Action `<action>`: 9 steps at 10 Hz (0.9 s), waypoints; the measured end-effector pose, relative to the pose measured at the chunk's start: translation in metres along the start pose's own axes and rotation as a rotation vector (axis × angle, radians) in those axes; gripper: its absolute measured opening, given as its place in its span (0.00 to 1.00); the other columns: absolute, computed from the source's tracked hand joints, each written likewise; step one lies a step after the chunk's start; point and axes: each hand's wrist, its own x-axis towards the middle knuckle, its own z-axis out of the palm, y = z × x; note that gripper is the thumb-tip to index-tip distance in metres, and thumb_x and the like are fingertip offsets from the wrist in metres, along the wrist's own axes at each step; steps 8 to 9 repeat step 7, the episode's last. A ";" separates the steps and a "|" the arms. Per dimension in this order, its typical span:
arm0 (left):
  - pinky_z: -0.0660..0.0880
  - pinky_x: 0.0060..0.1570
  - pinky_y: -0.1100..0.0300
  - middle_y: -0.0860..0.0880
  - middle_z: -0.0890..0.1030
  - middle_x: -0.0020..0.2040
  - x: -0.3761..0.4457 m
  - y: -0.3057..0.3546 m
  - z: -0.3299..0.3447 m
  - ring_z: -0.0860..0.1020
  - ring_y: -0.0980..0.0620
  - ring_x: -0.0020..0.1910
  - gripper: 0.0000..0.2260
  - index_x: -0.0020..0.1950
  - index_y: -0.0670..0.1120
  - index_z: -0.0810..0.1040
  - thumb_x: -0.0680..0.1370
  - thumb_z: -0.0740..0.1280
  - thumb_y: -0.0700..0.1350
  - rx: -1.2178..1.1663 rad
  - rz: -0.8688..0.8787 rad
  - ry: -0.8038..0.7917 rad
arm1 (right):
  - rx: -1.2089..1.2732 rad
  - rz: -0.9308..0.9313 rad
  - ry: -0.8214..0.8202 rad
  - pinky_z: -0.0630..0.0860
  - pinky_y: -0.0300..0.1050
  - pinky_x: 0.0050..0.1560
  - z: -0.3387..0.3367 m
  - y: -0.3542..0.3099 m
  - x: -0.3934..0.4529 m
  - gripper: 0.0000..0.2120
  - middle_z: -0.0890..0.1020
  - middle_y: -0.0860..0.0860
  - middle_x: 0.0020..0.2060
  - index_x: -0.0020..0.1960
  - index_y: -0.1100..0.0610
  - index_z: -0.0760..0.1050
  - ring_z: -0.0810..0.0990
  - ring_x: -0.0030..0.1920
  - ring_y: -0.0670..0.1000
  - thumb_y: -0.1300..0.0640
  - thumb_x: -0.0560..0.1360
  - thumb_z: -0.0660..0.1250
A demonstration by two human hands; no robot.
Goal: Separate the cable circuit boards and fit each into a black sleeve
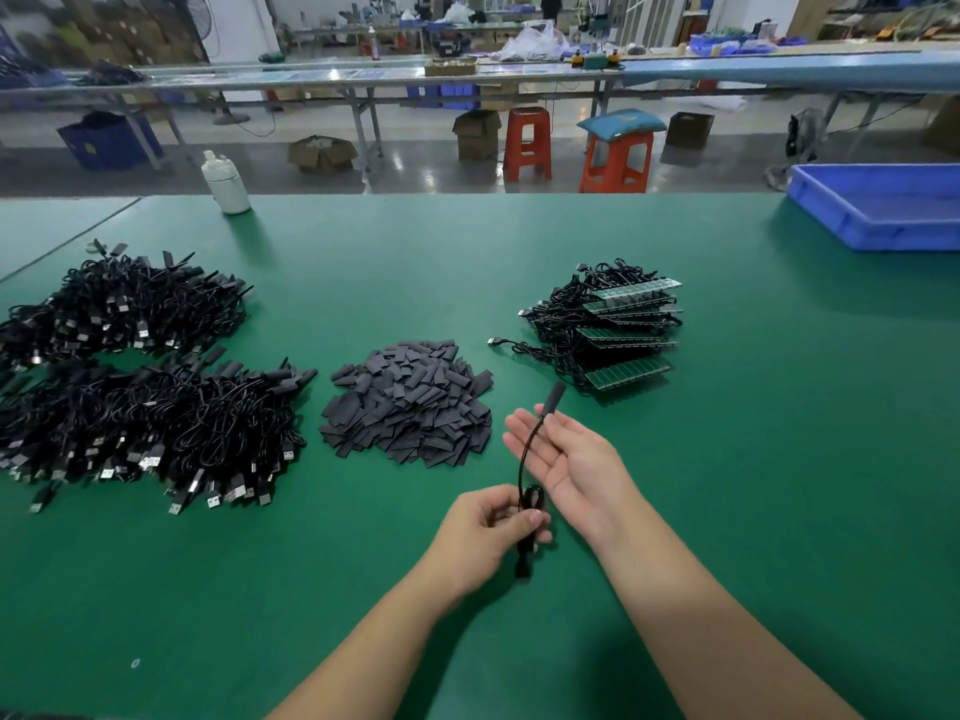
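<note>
My left hand [493,527] pinches the coiled lower part of a black cable [523,459] above the green table. The cable curves up to a black sleeve [551,400] at its tip, which sticks out past my right hand's fingers. My right hand [566,454] is palm up with fingers spread, and the cable runs across its fingertips. A heap of loose black sleeves [410,402] lies just beyond my hands. A pile of cables with joined green circuit boards [618,330] sits to the right of that heap.
Two large piles of sleeved cables [135,376] fill the left of the green table [727,459]. A blue tray [883,205] stands at the far right and a white bottle [226,181] at the far edge. Stools, boxes and benches stand beyond.
</note>
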 end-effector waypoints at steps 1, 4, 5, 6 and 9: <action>0.81 0.47 0.48 0.45 0.82 0.38 -0.002 0.011 -0.018 0.83 0.47 0.40 0.02 0.47 0.39 0.80 0.79 0.68 0.37 0.016 -0.026 0.119 | -0.573 -0.092 0.051 0.81 0.39 0.49 -0.012 0.004 0.001 0.09 0.85 0.57 0.52 0.62 0.58 0.72 0.86 0.50 0.50 0.61 0.81 0.63; 0.79 0.45 0.53 0.47 0.81 0.49 -0.001 0.074 -0.198 0.79 0.47 0.42 0.14 0.61 0.45 0.81 0.78 0.69 0.48 0.964 0.143 0.813 | -2.229 -0.360 0.215 0.50 0.47 0.78 -0.113 0.015 -0.008 0.25 0.63 0.49 0.77 0.77 0.52 0.62 0.55 0.78 0.50 0.44 0.83 0.52; 0.78 0.42 0.49 0.41 0.81 0.52 -0.004 0.081 -0.258 0.79 0.40 0.44 0.16 0.65 0.45 0.79 0.79 0.67 0.50 1.139 0.061 1.018 | -2.224 -0.415 0.215 0.50 0.49 0.79 -0.119 0.021 -0.008 0.24 0.63 0.50 0.77 0.77 0.53 0.63 0.56 0.78 0.51 0.46 0.84 0.51; 0.78 0.47 0.46 0.38 0.80 0.59 -0.005 0.075 -0.296 0.78 0.36 0.52 0.19 0.69 0.43 0.75 0.82 0.63 0.51 1.276 -0.242 0.944 | -2.202 -0.443 0.225 0.52 0.49 0.78 -0.117 0.021 -0.007 0.24 0.65 0.50 0.76 0.76 0.53 0.65 0.58 0.78 0.51 0.47 0.83 0.53; 0.77 0.52 0.45 0.38 0.78 0.61 -0.007 0.061 -0.303 0.76 0.37 0.55 0.20 0.66 0.41 0.76 0.83 0.59 0.53 1.401 -0.399 0.797 | -2.193 -0.460 0.243 0.52 0.49 0.78 -0.117 0.021 -0.008 0.23 0.65 0.50 0.76 0.76 0.53 0.65 0.59 0.78 0.51 0.47 0.83 0.53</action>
